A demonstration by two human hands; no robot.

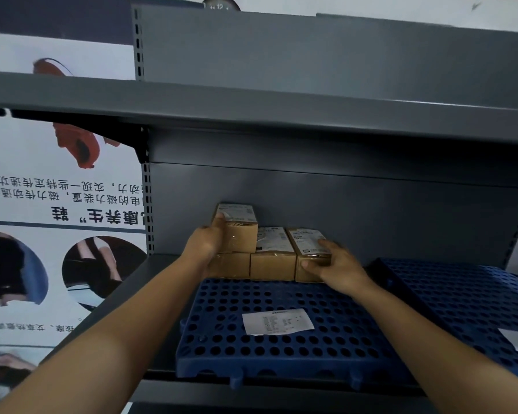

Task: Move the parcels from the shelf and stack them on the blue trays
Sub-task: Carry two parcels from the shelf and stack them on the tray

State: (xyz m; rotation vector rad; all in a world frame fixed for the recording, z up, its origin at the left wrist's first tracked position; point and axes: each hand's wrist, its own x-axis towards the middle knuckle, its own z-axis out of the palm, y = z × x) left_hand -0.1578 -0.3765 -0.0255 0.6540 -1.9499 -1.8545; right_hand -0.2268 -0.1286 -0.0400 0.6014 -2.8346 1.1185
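a stockroom or shop storage corner: grey metal shelving point(281, 115) fills the frame, taped cardboard parcels point(271, 255) sit at center, perforated blue trays point(281, 348) below, an advertising poster point(60, 204) at left.

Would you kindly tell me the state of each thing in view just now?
Top parcel: stacked on the left parcel, gripped by the left hand.
Left parcel: bottom row, carrying the top parcel.
Middle parcel: bottom row, untouched.
Right parcel: bottom row, gripped by the right hand.
Front blue tray: flat on the shelf, paper slip on it.
Right blue tray: flat beside it.
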